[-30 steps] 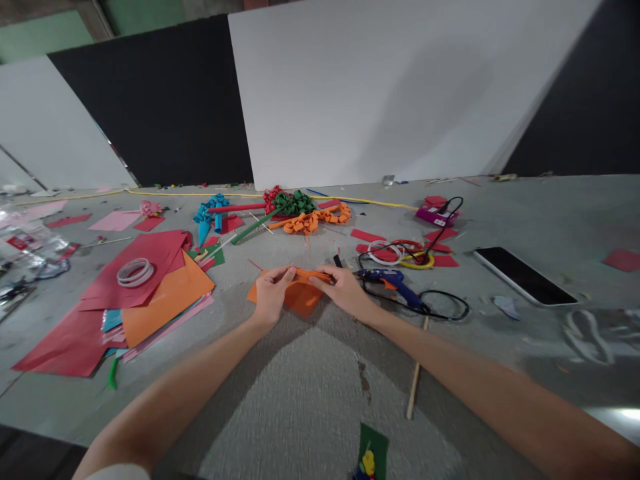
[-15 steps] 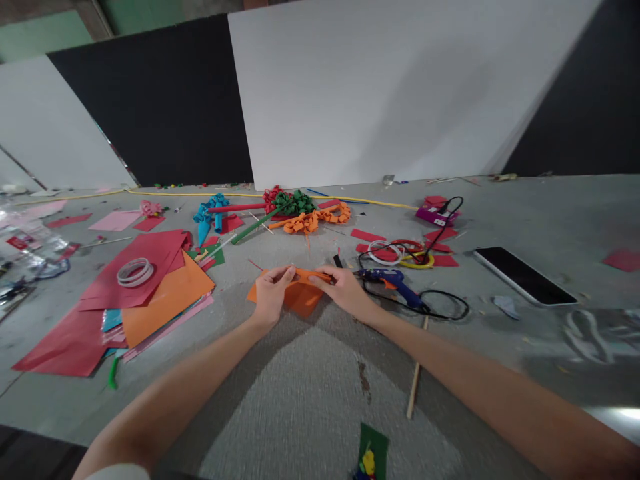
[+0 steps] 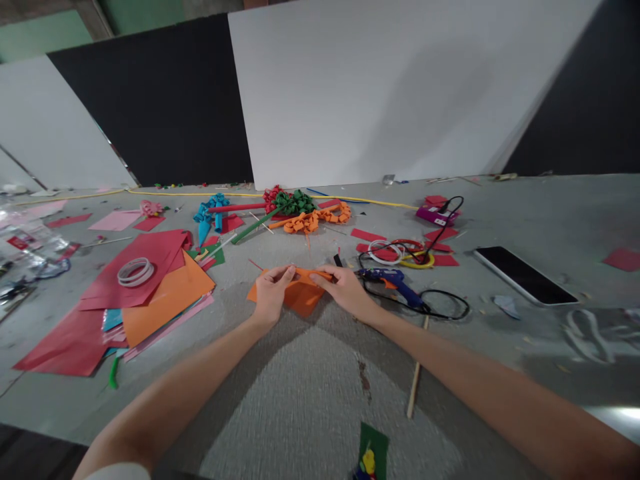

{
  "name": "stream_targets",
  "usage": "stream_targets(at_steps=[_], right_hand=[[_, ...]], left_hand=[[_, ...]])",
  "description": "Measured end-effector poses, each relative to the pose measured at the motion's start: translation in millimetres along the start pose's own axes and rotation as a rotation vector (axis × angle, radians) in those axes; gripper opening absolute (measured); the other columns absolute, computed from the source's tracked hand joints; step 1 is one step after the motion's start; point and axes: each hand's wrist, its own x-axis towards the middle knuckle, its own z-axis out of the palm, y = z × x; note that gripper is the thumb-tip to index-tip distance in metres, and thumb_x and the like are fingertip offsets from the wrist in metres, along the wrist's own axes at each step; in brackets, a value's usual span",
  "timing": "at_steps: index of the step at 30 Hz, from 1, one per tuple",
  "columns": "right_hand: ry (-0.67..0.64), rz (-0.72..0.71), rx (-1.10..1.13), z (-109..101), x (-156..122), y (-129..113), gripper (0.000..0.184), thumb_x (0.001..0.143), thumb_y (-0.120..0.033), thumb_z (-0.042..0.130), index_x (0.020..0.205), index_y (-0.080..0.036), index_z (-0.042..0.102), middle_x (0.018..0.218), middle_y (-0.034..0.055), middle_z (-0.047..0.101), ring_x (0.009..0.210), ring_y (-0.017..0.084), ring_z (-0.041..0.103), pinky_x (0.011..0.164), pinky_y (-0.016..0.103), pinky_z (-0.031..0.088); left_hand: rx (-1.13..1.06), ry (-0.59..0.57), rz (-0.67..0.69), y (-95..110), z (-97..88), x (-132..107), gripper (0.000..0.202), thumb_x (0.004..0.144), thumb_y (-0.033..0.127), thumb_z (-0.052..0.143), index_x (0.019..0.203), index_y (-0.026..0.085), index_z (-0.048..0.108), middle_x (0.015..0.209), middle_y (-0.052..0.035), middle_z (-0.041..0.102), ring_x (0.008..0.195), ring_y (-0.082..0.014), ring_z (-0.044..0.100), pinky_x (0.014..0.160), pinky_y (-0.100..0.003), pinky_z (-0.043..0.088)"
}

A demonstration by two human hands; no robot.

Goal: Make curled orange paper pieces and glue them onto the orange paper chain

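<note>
Between my two hands is a piece of orange paper, its top edge folded or rolled over. My left hand pinches that edge on the left, thumb on the near side. On the right, my right hand grips the same edge between thumb and fingers; the fingertips behind the paper are hidden. The lower part of the sheet slants down toward the grey work surface. Just right of my right hand lies a blue glue gun with an orange trigger and a black cord.
Red and orange sheets are stacked at left with a roll of tape on top. Curled paper flowers lie at the back. A phone, a wooden stick and a purple box are at right.
Almost nothing differs; my right thumb has shifted very slightly along the folded edge of the orange paper. Both hands keep their hold.
</note>
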Motion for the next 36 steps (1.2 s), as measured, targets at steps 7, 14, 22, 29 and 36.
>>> stream_targets(at_steps=[7, 14, 22, 29, 36], right_hand=[[0.018, -0.009, -0.015, -0.2, 0.0, -0.2, 0.042, 0.091, -0.058, 0.061, 0.094, -0.019, 0.075, 0.090, 0.0055, 0.076, 0.084, 0.023, 0.067, 0.076, 0.033, 0.051], [0.037, -0.011, -0.024, 0.4, 0.0, 1.8, 0.040, 0.091, -0.056, 0.061, 0.093, -0.018, 0.075, 0.089, 0.0057, 0.075, 0.083, 0.022, 0.066, 0.074, 0.031, 0.050], [0.050, -0.001, 0.025, 0.5, -0.7, 2.3, 0.039, 0.089, -0.056, 0.064, 0.088, -0.019, 0.075, 0.085, 0.0036, 0.074, 0.080, 0.021, 0.066, 0.071, 0.030, 0.049], [0.097, 0.015, 0.068, 0.1, -2.0, -3.2, 0.038, 0.086, -0.056, 0.068, 0.084, -0.019, 0.076, 0.079, 0.0024, 0.072, 0.075, 0.020, 0.064, 0.069, 0.030, 0.048], [0.113, 0.008, 0.053, 0.1, -1.4, -2.4, 0.039, 0.086, -0.057, 0.067, 0.081, -0.019, 0.074, 0.078, 0.0027, 0.069, 0.074, 0.020, 0.062, 0.067, 0.030, 0.047]], left_hand=[[-0.002, -0.003, 0.000, 0.3, -0.3, -0.3, 0.033, 0.075, 0.046, 0.081, 0.092, 0.017, 0.080, 0.085, -0.0079, 0.078, 0.081, -0.0193, 0.071, 0.085, -0.034, 0.055], [-0.019, -0.003, -0.013, 1.6, 0.4, -0.3, 0.034, 0.074, 0.046, 0.082, 0.091, 0.017, 0.080, 0.085, -0.0083, 0.077, 0.081, -0.0198, 0.071, 0.085, -0.034, 0.055], [-0.021, -0.004, -0.009, 1.6, 1.3, 0.0, 0.032, 0.073, 0.045, 0.082, 0.088, 0.017, 0.080, 0.081, -0.0072, 0.077, 0.077, -0.0181, 0.070, 0.084, -0.033, 0.054], [-0.058, -0.032, -0.032, 0.1, 0.0, 0.9, 0.033, 0.072, 0.047, 0.083, 0.087, 0.018, 0.080, 0.081, -0.0070, 0.076, 0.076, -0.0178, 0.070, 0.084, -0.033, 0.055], [-0.085, -0.042, -0.047, -0.8, 0.1, 1.9, 0.036, 0.070, 0.048, 0.084, 0.086, 0.017, 0.080, 0.080, -0.0072, 0.076, 0.075, -0.0178, 0.069, 0.083, -0.033, 0.055]])
